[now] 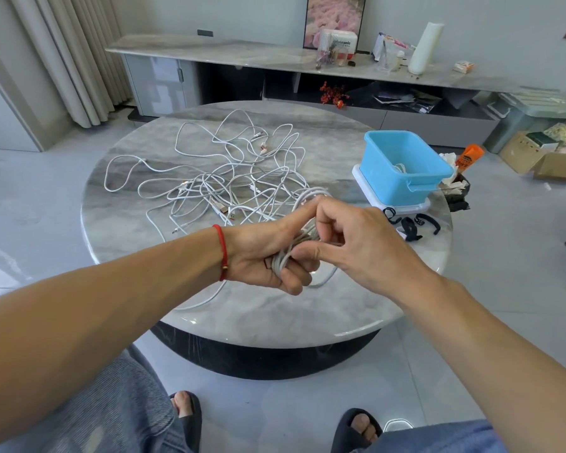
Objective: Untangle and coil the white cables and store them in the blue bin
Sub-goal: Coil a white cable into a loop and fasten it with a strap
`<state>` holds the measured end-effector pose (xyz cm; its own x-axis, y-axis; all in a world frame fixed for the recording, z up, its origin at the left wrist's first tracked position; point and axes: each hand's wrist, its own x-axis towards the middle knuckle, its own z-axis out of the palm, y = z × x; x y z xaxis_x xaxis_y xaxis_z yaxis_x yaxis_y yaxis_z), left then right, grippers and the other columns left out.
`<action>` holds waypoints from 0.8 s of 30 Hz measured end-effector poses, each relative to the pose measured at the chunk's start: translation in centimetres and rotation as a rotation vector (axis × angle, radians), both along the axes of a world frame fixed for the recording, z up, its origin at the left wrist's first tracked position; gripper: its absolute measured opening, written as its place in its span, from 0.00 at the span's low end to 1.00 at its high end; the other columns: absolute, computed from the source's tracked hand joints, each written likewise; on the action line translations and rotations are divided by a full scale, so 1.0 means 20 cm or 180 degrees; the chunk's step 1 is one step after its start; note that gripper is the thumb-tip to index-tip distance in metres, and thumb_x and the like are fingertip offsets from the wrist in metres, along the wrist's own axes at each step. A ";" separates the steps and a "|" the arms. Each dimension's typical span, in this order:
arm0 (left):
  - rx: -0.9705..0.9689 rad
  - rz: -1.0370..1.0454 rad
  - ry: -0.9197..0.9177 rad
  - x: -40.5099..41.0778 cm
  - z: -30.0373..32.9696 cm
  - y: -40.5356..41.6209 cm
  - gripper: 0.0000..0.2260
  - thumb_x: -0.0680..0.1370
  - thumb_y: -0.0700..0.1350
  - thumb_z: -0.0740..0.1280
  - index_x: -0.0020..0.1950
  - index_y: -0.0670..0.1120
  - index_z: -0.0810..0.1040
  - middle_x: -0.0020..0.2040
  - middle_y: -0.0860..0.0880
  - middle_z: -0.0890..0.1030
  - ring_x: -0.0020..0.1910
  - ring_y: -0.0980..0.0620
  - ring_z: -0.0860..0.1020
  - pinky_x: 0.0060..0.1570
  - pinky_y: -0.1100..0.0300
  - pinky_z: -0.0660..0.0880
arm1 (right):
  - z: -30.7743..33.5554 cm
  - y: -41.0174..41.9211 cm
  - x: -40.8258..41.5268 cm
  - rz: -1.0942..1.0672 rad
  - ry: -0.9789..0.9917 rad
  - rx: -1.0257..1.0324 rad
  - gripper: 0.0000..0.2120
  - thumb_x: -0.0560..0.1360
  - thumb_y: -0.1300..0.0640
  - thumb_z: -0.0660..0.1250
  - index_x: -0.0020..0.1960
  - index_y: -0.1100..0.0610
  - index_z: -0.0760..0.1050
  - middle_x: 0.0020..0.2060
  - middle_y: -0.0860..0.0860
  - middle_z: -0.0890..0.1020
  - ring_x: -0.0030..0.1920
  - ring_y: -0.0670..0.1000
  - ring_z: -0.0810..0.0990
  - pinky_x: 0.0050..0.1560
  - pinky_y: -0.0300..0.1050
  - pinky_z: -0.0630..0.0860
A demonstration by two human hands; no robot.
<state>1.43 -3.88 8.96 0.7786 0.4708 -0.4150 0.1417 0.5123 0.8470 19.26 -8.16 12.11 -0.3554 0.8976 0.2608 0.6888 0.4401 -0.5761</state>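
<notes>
A tangle of white cables (229,178) sprawls over the middle of the round marble table (128,230). My left hand (258,253), with a red string at the wrist, grips a coiled bundle of white cable (283,261) above the table's near part. My right hand (353,243) meets it from the right, fingers pinched on the same coil. A loose end of that cable trails down to the near table edge (206,299). The blue bin (406,166) stands on a white lid at the right of the table, with a white cable inside it.
Black straps (412,227) lie on the table in front of the bin. An orange bottle (469,156) and a small waste basket stand beyond the right table edge. A long sideboard with clutter runs along the back wall. Cardboard boxes sit on the floor at far right.
</notes>
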 end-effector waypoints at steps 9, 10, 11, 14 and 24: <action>0.0169 -0.0562 0.0799 -0.02 -0.03 0.01 0.16 0.79 0.37 0.69 0.37 0.49 0.66 0.34 0.49 0.56 0.31 0.53 0.54 0.29 0.64 0.55 | 0.00 -0.01 0.11 -0.0009 -0.0692 -0.0150 0.15 0.71 0.45 0.78 0.42 0.46 0.72 0.33 0.44 0.80 0.36 0.44 0.76 0.36 0.41 0.70; 0.0214 -0.0589 0.0921 -0.03 -0.04 0.02 0.18 0.80 0.36 0.68 0.36 0.49 0.65 0.34 0.48 0.56 0.32 0.53 0.53 0.28 0.64 0.56 | 0.01 -0.01 0.13 -0.0053 -0.0765 -0.0139 0.12 0.72 0.46 0.78 0.42 0.46 0.74 0.34 0.43 0.80 0.37 0.42 0.76 0.37 0.40 0.69; 0.0240 -0.0591 0.0999 -0.03 -0.04 0.02 0.18 0.81 0.36 0.67 0.35 0.48 0.64 0.34 0.48 0.56 0.32 0.53 0.53 0.27 0.64 0.57 | 0.01 0.00 0.15 -0.0098 -0.0796 -0.0154 0.11 0.72 0.48 0.78 0.44 0.45 0.76 0.34 0.43 0.79 0.38 0.41 0.76 0.38 0.39 0.69; 0.0292 -0.0557 0.1045 -0.08 -0.04 0.03 0.18 0.81 0.36 0.66 0.36 0.48 0.64 0.35 0.48 0.55 0.32 0.52 0.53 0.26 0.65 0.58 | 0.03 0.01 0.23 -0.0293 -0.0910 -0.0118 0.07 0.74 0.48 0.77 0.47 0.44 0.79 0.35 0.41 0.79 0.40 0.42 0.78 0.42 0.44 0.74; 0.0237 -0.0250 0.0469 -0.09 0.01 -0.01 0.14 0.83 0.39 0.64 0.38 0.47 0.66 0.36 0.48 0.54 0.30 0.54 0.54 0.27 0.64 0.57 | -0.06 -0.01 0.18 -0.0696 0.0024 -0.0628 0.15 0.82 0.49 0.65 0.41 0.50 0.84 0.26 0.48 0.80 0.26 0.42 0.74 0.34 0.36 0.68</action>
<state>-0.28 -4.04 9.21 0.7475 0.4446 -0.4936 0.3043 0.4313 0.8493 22.94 -8.43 10.94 -0.1466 0.9863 0.0754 0.7504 0.1606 -0.6412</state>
